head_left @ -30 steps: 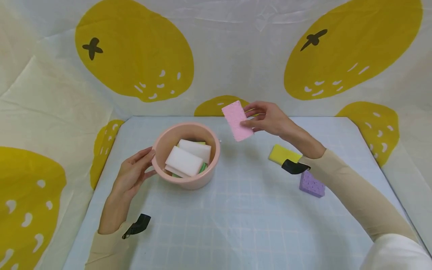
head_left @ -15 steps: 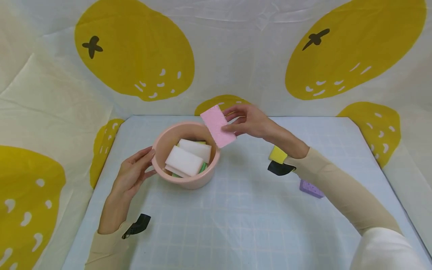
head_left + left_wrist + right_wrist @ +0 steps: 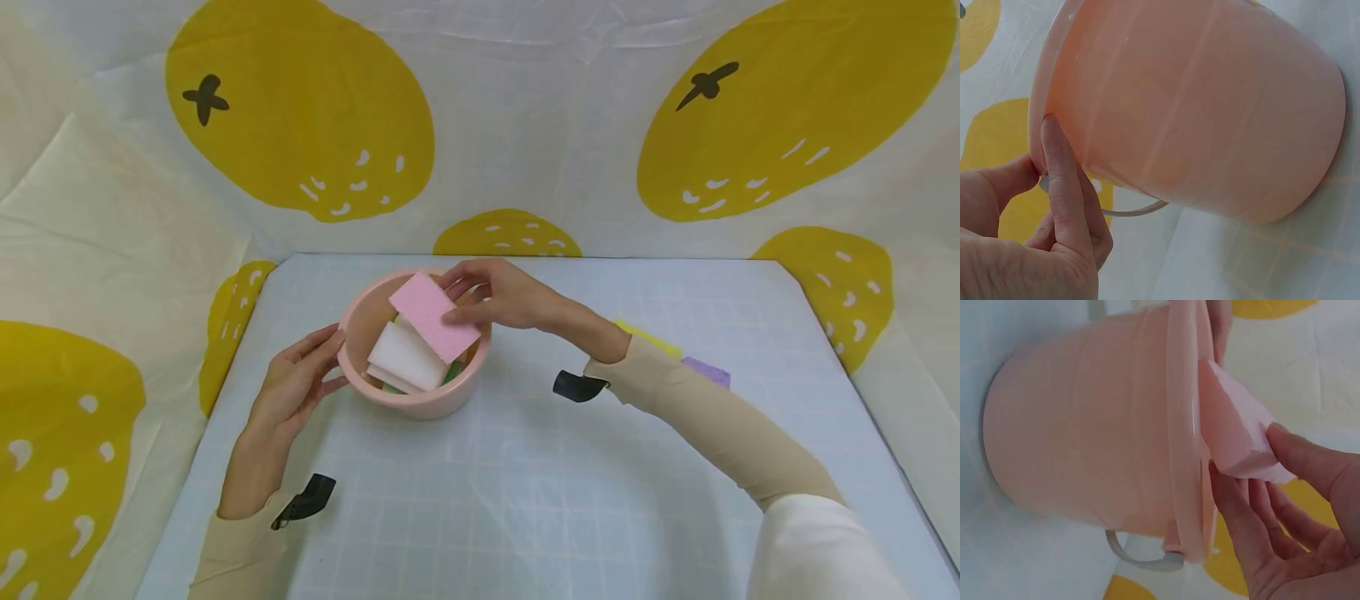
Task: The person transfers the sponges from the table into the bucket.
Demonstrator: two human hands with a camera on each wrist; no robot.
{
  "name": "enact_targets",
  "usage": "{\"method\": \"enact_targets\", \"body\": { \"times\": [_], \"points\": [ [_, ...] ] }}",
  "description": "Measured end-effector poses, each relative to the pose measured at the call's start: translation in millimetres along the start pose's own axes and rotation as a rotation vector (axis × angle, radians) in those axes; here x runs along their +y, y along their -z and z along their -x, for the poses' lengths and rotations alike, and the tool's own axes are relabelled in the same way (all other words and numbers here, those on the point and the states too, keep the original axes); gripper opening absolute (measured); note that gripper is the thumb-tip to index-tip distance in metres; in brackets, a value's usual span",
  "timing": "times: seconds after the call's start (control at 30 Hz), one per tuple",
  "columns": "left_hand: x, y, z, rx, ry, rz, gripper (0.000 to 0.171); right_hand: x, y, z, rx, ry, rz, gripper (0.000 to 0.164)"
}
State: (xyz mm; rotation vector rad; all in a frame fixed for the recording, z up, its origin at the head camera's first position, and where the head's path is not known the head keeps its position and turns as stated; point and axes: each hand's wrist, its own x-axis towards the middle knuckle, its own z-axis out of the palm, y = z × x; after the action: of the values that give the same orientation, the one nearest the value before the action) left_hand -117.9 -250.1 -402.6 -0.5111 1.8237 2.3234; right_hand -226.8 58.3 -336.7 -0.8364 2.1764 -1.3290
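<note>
A pink bucket (image 3: 427,406) stands upright on the table, holding white sponges (image 3: 408,357) and a bit of something green (image 3: 453,372). At its left side my left hand (image 3: 294,387) grips the rim, with fingers (image 3: 1063,181) against the outer wall just below the lip. My right hand (image 3: 504,293) pinches a pink sponge (image 3: 433,317) between thumb and fingers. That sponge is tilted over the bucket's mouth and covers part of the white sponges in the head view. From the right wrist view, one of its ends dips at the bucket's rim.
To the right, a yellow sponge (image 3: 651,339) and a purple sponge (image 3: 707,372) lie on the table (image 3: 480,517), both partly hidden behind the right sleeve. A grey handle (image 3: 1141,561) hangs from the bucket. The patterned cloth wall (image 3: 532,125) rises behind the table's back edge.
My right hand has carried the pink sponge leftward and a little down, from beside the bucket to over its mouth. The left hand and bucket have stayed put.
</note>
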Motion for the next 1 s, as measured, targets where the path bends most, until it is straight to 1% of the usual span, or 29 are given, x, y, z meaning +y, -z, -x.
{"method": "enact_targets", "body": {
  "times": [0.13, 0.3, 0.53, 0.73, 0.87, 1.0],
  "points": [
    [0.4, -0.6, 0.1, -0.006, -0.001, 0.001, 0.055, -0.4, -9.2, -4.8, -0.040, 0.013, -0.033, 0.042],
    [0.8, -1.5, 0.1, -0.015, -0.008, 0.002, 0.054, -1.0, -18.4, -8.4, -0.088, 0.023, -0.039, 0.041],
    [0.8, -2.4, -1.8, 0.008, 0.014, -0.020, 0.059, 0.3, -28.4, -10.9, -0.136, 0.033, -0.019, 0.041],
    [0.2, -2.1, -2.9, 0.024, 0.026, -0.020, 0.060, 0.4, -35.4, -14.7, -0.161, 0.116, 0.029, 0.037],
    [-0.4, -1.2, -2.4, 0.029, 0.035, -0.011, 0.060, 0.8, -39.9, -18.3, -0.160, 0.180, 0.069, 0.036],
    [-0.8, -0.9, -1.5, 0.033, 0.040, -0.003, 0.059, 3.2, -43.1, -20.9, -0.154, 0.217, 0.114, 0.033]
  ]
}}
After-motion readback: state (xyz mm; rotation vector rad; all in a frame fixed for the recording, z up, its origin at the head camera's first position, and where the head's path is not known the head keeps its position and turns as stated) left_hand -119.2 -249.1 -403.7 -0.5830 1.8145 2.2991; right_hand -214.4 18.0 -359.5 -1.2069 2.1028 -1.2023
